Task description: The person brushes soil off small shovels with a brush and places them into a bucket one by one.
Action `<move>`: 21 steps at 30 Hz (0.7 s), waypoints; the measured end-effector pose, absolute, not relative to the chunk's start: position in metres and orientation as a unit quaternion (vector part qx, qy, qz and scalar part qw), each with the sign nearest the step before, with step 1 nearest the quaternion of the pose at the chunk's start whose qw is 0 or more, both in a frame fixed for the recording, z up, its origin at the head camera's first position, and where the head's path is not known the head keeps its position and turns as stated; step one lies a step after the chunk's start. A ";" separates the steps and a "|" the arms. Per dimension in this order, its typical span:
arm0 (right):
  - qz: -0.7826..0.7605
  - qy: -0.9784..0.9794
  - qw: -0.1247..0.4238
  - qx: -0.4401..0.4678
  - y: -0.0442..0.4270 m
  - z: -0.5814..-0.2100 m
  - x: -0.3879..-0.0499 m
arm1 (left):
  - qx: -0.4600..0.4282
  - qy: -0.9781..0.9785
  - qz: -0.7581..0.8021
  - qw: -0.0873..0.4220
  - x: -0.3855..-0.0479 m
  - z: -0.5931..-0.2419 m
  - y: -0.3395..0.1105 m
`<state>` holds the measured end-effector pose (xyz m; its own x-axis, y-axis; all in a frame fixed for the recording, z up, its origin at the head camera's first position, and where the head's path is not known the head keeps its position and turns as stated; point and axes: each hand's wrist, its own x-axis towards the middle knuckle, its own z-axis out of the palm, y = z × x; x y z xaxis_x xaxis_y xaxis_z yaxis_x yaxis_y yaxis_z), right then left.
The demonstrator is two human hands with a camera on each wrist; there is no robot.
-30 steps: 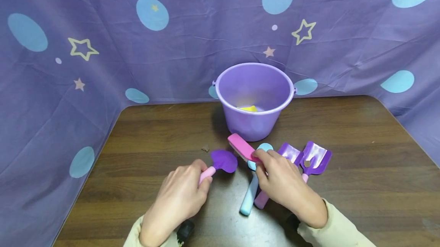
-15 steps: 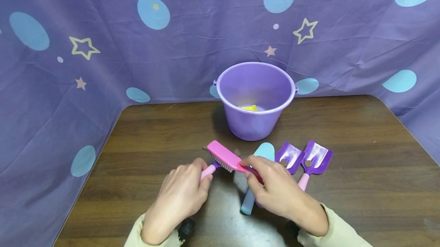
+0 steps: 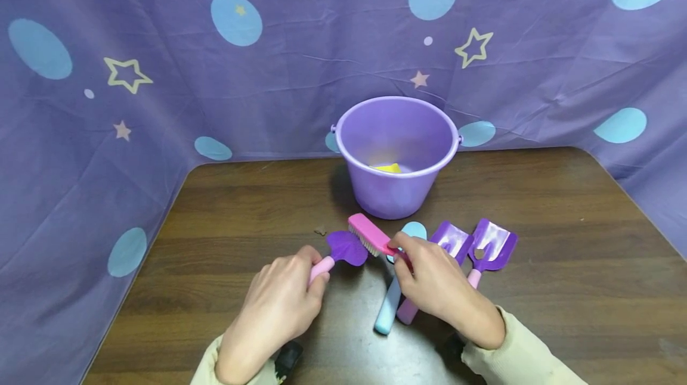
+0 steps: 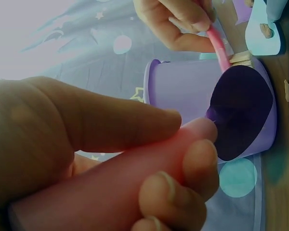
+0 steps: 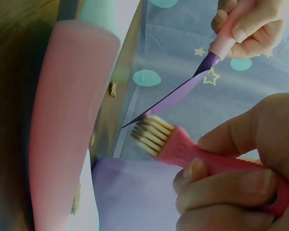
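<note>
My left hand (image 3: 276, 301) grips the pink handle of a small toy shovel, its rounded purple blade (image 3: 343, 248) held over the table. In my right hand (image 3: 442, 283) is a pink brush (image 3: 369, 231), pinched by its handle. The brush's pale bristles (image 5: 151, 134), dark at the tips, meet or nearly meet the blade's edge in the right wrist view; contact is hard to tell. Seen from the left wrist, the blade's dark underside (image 4: 241, 110) faces the camera and hides part of the brush head.
A purple bucket (image 3: 394, 197) stands behind the hands, a yellow piece (image 3: 389, 168) inside. A light blue shovel (image 3: 387, 310) and two purple shovels with pink handles, one blade (image 3: 496, 242) at right, lie on the table. A brown crumb (image 3: 320, 231) lies left of the raised blade.
The brush swept left across the purple blade, covering it half a second ago, and has moved back right to its edge. My left hand and its shovel have hardly moved.
</note>
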<state>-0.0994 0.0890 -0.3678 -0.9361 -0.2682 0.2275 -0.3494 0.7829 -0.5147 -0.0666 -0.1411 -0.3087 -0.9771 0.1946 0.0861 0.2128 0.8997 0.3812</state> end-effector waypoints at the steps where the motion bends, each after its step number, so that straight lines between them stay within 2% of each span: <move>1: 0.278 -0.944 0.071 0.162 0.089 -0.368 -0.100 | -0.104 -0.974 -0.198 0.023 -0.067 -0.308 -0.141; 5: 0.255 -0.953 0.070 0.149 0.091 -0.370 -0.101 | -0.101 -0.974 -0.199 0.021 -0.067 -0.306 -0.141; 10: 0.263 -0.948 0.099 0.150 0.092 -0.364 -0.098 | -0.101 -0.975 -0.196 0.013 -0.066 -0.308 -0.141; 17: 0.363 -0.888 0.126 0.253 0.088 -0.351 -0.086 | -0.100 -0.976 -0.191 0.016 -0.068 -0.310 -0.140; 21: 0.363 -0.876 0.138 0.286 0.084 -0.350 -0.080 | -0.100 -0.976 -0.192 0.018 -0.068 -0.310 -0.140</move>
